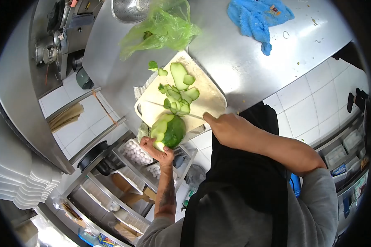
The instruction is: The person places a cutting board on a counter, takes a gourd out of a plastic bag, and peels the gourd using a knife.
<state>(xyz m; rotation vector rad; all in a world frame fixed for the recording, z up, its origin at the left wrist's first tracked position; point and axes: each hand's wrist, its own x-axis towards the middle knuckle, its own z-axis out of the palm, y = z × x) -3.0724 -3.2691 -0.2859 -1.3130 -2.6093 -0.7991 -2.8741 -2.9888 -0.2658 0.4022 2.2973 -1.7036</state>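
A large, round green fruit [174, 131], perhaps a melon or a papaya, rests at the near edge of the pale cutting board [210, 92]. Part of its skin is cut away, showing lighter flesh. My left hand [157, 152] is closed around its lower end. My right hand [223, 125] grips a knife, its handle mostly hidden in the fist. The thin blade [192, 116] points left across the board, just beyond the fruit, partly covered by peel. Several green peel slices [180, 96] lie heaped on the board.
A green plastic bag [165, 31] and a metal colander [130, 9] sit at the far side of the steel table [218, 49]. A blue cloth [255, 20] lies at the right. Egg trays [135, 152] stand on shelves below the left hand.
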